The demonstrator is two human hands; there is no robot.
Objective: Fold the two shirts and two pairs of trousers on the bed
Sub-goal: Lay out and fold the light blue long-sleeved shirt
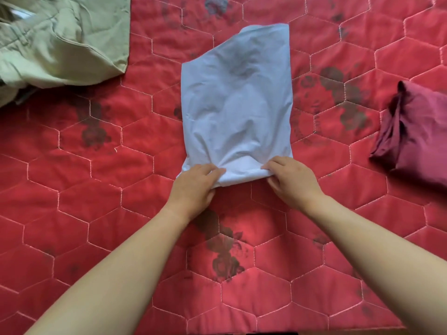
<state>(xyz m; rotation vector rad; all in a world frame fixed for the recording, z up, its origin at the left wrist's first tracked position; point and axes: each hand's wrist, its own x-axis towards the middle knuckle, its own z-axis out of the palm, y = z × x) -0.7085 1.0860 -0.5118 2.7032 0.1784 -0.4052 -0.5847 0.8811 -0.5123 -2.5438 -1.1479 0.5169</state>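
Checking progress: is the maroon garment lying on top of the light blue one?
No, the maroon garment lies apart, with quilt showing between it and the light blue garment.

Bare quilt [96, 201] runs between the blue shirt [237, 105] at centre and the green heap [60, 39] in the upper left, and again between the shirt and the folded maroon garment [418, 131] at the right edge. Both lie well apart from the shirt. The upper right is bare quilt too.
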